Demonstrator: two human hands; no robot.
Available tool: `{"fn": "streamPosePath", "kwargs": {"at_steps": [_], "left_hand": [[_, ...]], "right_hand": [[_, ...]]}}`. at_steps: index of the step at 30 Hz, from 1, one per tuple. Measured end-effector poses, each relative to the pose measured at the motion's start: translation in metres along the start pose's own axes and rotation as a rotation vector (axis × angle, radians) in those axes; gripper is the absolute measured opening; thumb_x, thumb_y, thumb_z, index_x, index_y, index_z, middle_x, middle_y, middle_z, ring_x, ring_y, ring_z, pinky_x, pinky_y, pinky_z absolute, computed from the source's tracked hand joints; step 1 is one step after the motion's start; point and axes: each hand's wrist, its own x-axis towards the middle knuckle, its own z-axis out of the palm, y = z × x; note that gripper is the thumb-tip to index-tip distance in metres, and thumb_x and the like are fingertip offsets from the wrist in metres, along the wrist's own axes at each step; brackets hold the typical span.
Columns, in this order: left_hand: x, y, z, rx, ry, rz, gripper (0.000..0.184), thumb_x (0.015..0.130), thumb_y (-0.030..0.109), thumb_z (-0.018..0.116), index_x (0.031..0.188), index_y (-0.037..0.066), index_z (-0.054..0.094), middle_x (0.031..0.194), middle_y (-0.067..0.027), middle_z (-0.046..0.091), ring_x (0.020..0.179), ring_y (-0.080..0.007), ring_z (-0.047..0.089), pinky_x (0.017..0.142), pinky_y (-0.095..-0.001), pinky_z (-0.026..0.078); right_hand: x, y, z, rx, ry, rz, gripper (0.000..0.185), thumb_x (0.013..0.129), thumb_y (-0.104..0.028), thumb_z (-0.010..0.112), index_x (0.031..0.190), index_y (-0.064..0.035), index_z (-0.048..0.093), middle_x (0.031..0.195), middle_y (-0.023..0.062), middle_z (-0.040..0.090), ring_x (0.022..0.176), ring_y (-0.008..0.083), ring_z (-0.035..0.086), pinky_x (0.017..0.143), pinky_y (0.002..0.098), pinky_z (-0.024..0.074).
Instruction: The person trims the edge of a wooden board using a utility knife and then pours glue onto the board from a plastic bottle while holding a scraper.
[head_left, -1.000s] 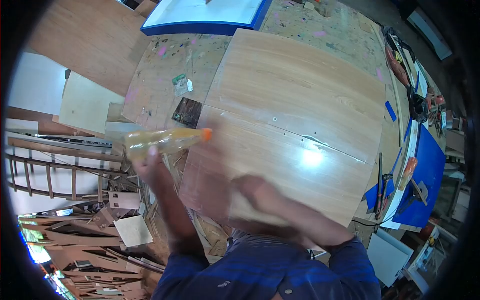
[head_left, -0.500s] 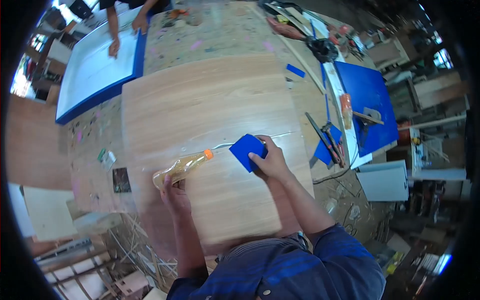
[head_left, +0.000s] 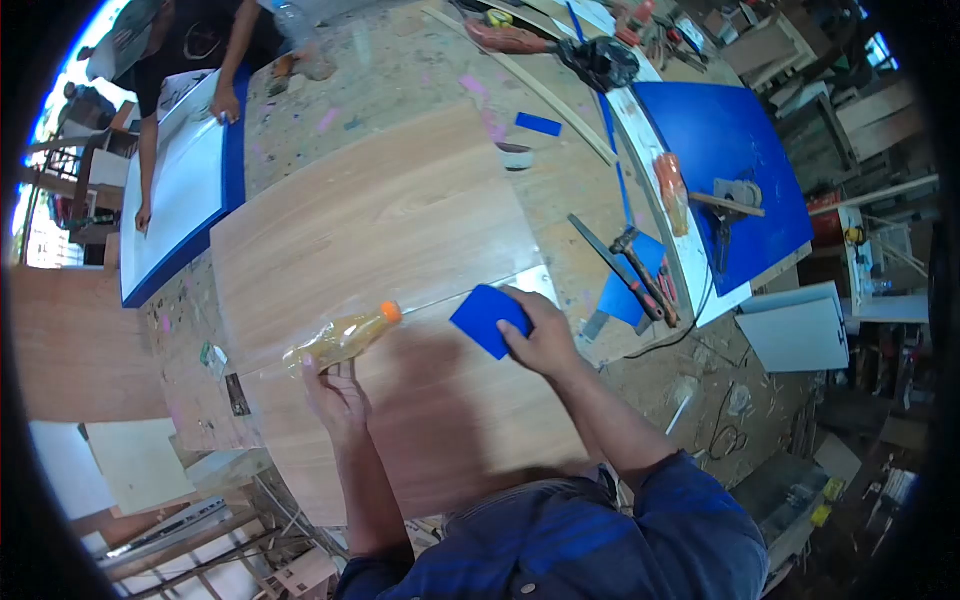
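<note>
A wood-grain panel (head_left: pixel 370 215) lies before me on the worktable. My left hand (head_left: pixel 338 398) grips the rear end of a clear plastic bottle (head_left: pixel 345 340) holding yellowish liquid. The bottle is tipped nearly flat, its orange cap (head_left: pixel 391 311) pointing right. From near the cap a thin shiny line (head_left: pixel 440 303) crosses the panel to its right edge. A flat blue square piece (head_left: pixel 487 322) is in my right hand (head_left: pixel 543 338), thumb on its face and the other fingers mostly hidden behind it. The piece is just over that line; whether it touches the panel I cannot tell.
On the right lie a hammer (head_left: pixel 640 265), a file (head_left: pixel 597 243), a large blue panel (head_left: pixel 725 180) and an orange-wrapped bottle (head_left: pixel 671 190). At upper left a co-worker's hands (head_left: pixel 226 103) are on a blue-edged white tray (head_left: pixel 185 185). A black bag (head_left: pixel 603 63) sits at the back.
The view has turned and shifted. Both hands keep hold of the bottle and the blue piece. The co-worker's arms have changed position over the white tray.
</note>
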Motion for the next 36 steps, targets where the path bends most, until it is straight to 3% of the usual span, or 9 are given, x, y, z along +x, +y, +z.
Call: {"fn": "streamPosePath", "kwargs": {"at_steps": [5, 10, 17, 20, 22, 25, 29, 30, 36], "left_hand": [[-0.015, -0.039, 0.036, 0.033, 0.064, -0.052, 0.055, 0.107, 0.021, 0.07, 0.146, -0.011, 0.046, 0.145, -0.0271, 0.061, 0.138, -0.041, 0.063, 0.12, -0.0552, 0.056], [-0.029, -0.078, 0.056, 0.105, 0.053, -0.068, 0.052, 0.105, 0.015, 0.072, 0.145, -0.008, 0.049, 0.142, -0.0249, 0.063, 0.134, -0.0378, 0.066, 0.118, -0.0504, 0.058], [-0.017, -0.11, 0.065, 0.287, 0.039, 0.009, 0.046, 0.107, 0.017, 0.072, 0.139, -0.01, 0.054, 0.142, -0.0248, 0.063, 0.136, -0.0337, 0.065, 0.121, -0.049, 0.056], [-0.026, -0.106, 0.08, 0.276, 0.065, 0.006, 0.038, 0.103, 0.014, 0.075, 0.135, -0.002, 0.062, 0.127, -0.0151, 0.071, 0.12, -0.0267, 0.073, 0.107, -0.0423, 0.064], [-0.029, -0.103, 0.078, 0.45, 0.075, 0.051, 0.036, 0.103, 0.018, 0.078, 0.131, -0.001, 0.065, 0.121, -0.013, 0.072, 0.111, -0.0221, 0.073, 0.097, -0.0371, 0.063], [-0.021, -0.104, 0.069, 0.743, 0.128, 0.187, 0.035, 0.103, 0.024, 0.08, 0.125, -0.001, 0.068, 0.113, -0.0096, 0.073, 0.098, -0.0155, 0.069, 0.085, -0.0312, 0.058], [-0.024, -0.096, 0.069, 1.062, 0.129, 0.36, 0.038, 0.102, 0.028, 0.082, 0.12, -0.003, 0.069, 0.107, -0.0074, 0.072, 0.09, -0.0123, 0.064, 0.079, -0.0304, 0.053], [-0.028, -0.086, 0.068, 0.92, 0.018, 0.183, 0.057, 0.098, 0.031, 0.085, 0.135, -0.007, 0.064, 0.122, -0.0141, 0.07, 0.102, -0.0171, 0.067, 0.084, -0.0339, 0.055], [-0.043, -0.093, 0.012, 1.131, 0.072, 0.27, 0.087, 0.095, 0.034, 0.087, 0.159, -0.007, 0.045, 0.156, -0.0232, 0.049, 0.131, -0.0298, 0.062, 0.098, -0.0373, 0.057]], "right_hand": [[0.003, 0.06, -0.043, -0.182, 0.221, -0.096, 0.039, 0.093, -0.018, 0.08, 0.128, -0.0018, 0.072, 0.115, 0.0231, 0.072, 0.113, 0.0418, 0.067, 0.099, 0.0512, 0.0539], [-0.03, 0.145, -0.141, -0.843, 0.324, 0.275, 0.034, 0.09, -0.011, 0.076, 0.123, -0.0039, 0.072, 0.112, 0.02, 0.069, 0.112, 0.0421, 0.065, 0.095, 0.0549, 0.0528], [-0.072, 0.162, -0.163, -0.578, 0.067, 0.276, 0.021, 0.088, -0.013, 0.079, 0.107, -0.0052, 0.074, 0.103, 0.0188, 0.069, 0.1, 0.0427, 0.067, 0.089, 0.0543, 0.053], [-0.076, 0.197, -0.18, -0.477, 0.289, 0.121, 0.024, 0.095, -0.02, 0.08, 0.112, -0.0035, 0.074, 0.104, 0.0212, 0.071, 0.102, 0.0432, 0.068, 0.089, 0.0526, 0.0533], [-0.057, 0.203, -0.199, -0.46, 0.464, 0.418, 0.026, 0.097, -0.023, 0.079, 0.112, -0.0018, 0.074, 0.105, 0.0192, 0.072, 0.104, 0.0418, 0.067, 0.091, 0.0512, 0.0522], [-0.027, 0.235, -0.22, -0.585, 0.298, 0.268, 0.031, 0.097, -0.021, 0.081, 0.119, -0.0012, 0.073, 0.111, 0.0207, 0.074, 0.109, 0.0411, 0.069, 0.097, 0.0498, 0.0537], [-0.015, 0.265, -0.237, -0.396, 0.148, 0.483, 0.035, 0.096, -0.022, 0.082, 0.12, 0.001, 0.071, 0.108, 0.0209, 0.074, 0.095, 0.0377, 0.073, 0.087, 0.0451, 0.0575], [-0.019, 0.275, -0.241, -0.399, 0.145, 0.394, 0.033, 0.097, -0.021, 0.081, 0.118, 0.0015, 0.068, 0.104, 0.021, 0.074, 0.094, 0.037, 0.073, 0.087, 0.0449, 0.0574], [-0.029, 0.259, -0.259, -0.674, 0.257, 0.543, 0.037, 0.1, -0.02, 0.077, 0.127, -0.0024, 0.06, 0.112, 0.0261, 0.076, 0.107, 0.0453, 0.075, 0.088, 0.0531, 0.0565]]}}
